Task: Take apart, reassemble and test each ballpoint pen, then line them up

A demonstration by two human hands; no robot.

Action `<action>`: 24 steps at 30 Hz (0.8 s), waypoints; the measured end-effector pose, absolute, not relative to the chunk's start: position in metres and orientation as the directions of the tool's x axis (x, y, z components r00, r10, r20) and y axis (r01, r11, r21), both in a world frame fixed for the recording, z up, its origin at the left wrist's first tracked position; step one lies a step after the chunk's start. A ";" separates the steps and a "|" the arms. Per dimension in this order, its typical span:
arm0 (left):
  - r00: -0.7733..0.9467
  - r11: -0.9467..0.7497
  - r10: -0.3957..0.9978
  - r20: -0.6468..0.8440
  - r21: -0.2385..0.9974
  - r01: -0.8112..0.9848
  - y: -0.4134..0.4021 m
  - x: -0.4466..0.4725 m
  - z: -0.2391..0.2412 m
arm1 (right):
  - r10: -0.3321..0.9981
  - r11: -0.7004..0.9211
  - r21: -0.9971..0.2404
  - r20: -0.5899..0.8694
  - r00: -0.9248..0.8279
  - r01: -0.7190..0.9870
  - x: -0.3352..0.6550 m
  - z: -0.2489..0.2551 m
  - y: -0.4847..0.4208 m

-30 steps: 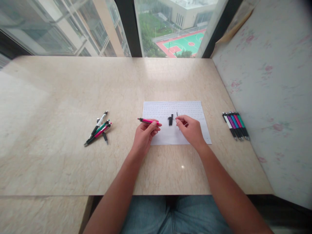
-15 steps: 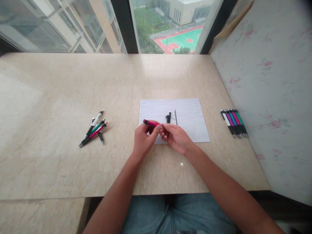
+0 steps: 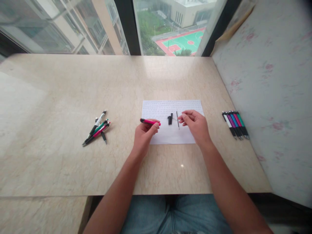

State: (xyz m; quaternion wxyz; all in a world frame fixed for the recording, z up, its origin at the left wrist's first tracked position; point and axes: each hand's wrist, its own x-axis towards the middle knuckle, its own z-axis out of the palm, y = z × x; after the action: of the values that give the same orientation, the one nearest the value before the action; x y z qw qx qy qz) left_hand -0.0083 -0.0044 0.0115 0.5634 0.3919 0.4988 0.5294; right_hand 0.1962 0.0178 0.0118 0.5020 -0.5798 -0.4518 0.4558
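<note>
Pink pen barrel (image 3: pixel 150 122): located at the centre of the frame, above the left edge of the printed paper sheet (image 3: pixel 168 136). Its black end points left and its pink end points right.

Left hand (image 3: pixel 145 133): grasps the barrel between thumb and fingers, roughly level. Right hand (image 3: pixel 195 125): positioned over the right part of the sheet, fingers bent, thumb and index finger near each other, just beside the thin dark refill (image 3: pixel 177 120). Whether a small part sits between these fingertips cannot be told; contact with the refill cannot be confirmed either.

Loose parts: two short black pieces (image 3: pixel 171 119) lie side by side on the sheet, between the barrel and the refill. A loose pile of pens (image 3: pixel 99 131) lies on the tabletop (image 3: pixel 73 172) at the left of the frame; a tidy row of pens (image 3: pixel 235 125) lies at the right.

Step in hand: apparently handling the separated parts of one pen. The next move probably calls for a steady barrel in the left hand and a light fingertip pinch from the right.
</note>
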 end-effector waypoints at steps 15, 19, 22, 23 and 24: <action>0.018 0.211 0.976 -0.216 0.933 -0.293 -0.003 -0.009 0.009 | 0.974 0.081 -0.486 0.225 0.035 0.870 0.201 -0.006 0.020; 0.026 0.225 0.974 -0.226 0.938 -0.262 -0.003 -0.009 0.009 | 0.975 0.066 -0.479 0.218 0.045 0.875 0.201 -0.008 0.021; 0.018 0.222 0.975 -0.224 0.949 -0.223 -0.003 -0.009 0.009 | 0.974 0.079 -0.535 0.223 0.050 0.841 0.205 -0.007 0.023; 0.013 0.216 0.976 -0.218 0.954 -0.210 -0.004 -0.008 0.009 | 0.969 0.087 -0.561 0.238 0.060 0.824 0.206 -0.006 0.024; 0.007 0.210 0.977 -0.213 0.958 -0.197 -0.004 -0.008 0.010 | 0.963 0.102 -0.588 0.261 0.069 0.802 0.205 -0.004 0.024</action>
State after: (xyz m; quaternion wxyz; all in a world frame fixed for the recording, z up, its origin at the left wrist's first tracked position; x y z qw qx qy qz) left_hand -0.0080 -0.0040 0.0099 0.5939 0.3880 0.5024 0.4943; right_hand 0.2052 0.0236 -0.0045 0.3184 -0.6582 -0.6704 0.1262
